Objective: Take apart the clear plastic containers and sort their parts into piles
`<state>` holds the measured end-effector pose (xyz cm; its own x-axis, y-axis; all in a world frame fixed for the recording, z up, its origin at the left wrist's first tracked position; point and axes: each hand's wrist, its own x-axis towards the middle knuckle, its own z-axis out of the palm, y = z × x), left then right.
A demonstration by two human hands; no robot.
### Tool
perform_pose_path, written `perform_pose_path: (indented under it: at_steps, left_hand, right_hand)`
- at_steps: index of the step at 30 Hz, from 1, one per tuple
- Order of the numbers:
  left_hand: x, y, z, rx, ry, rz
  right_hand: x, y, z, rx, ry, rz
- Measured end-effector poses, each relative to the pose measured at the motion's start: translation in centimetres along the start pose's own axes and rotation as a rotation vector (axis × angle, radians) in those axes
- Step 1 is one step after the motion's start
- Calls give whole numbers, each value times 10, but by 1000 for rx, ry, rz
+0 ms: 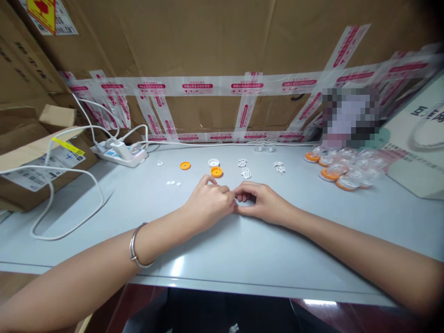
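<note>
My left hand (211, 202) and my right hand (259, 200) meet over the middle of the grey table (263, 259), fingertips together. Both have their fingers curled in a pinch; whatever lies between them is hidden. Just beyond my left hand sit an orange ring-shaped cap (217, 172) and a white round cap (213, 163). Another orange ring (185, 165) lies farther left, with several small white discs (173, 183) in front of it. White openwork plastic pieces (246, 173) rest behind my right hand, and more such pieces (279, 167) lie to the right.
Clear domed containers with orange bases (329, 174) cluster at the right. Two clear cups (265, 146) stand at the back against a large taped carton (208, 41). At left are a white power strip (121, 153), a looping white cable (101, 196) and an open cardboard box (21, 189).
</note>
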<state>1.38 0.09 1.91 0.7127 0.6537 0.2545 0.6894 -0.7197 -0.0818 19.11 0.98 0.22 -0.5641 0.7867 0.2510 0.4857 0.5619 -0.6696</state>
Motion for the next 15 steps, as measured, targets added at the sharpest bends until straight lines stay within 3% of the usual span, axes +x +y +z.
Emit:
perform_pose_path:
  at_steps: [6,9,15]
  left_hand:
    - [3,-7,-6,-97,19,-105]
    - [5,-19,-14,34,-13,-198]
    - [-4,-51,-31,287,-187,-447]
  right_hand:
    - [-1,1,1,9,2,-6]
    - [-1,1,0,7,-12,13]
    - [0,0,-2,18,-35,36]
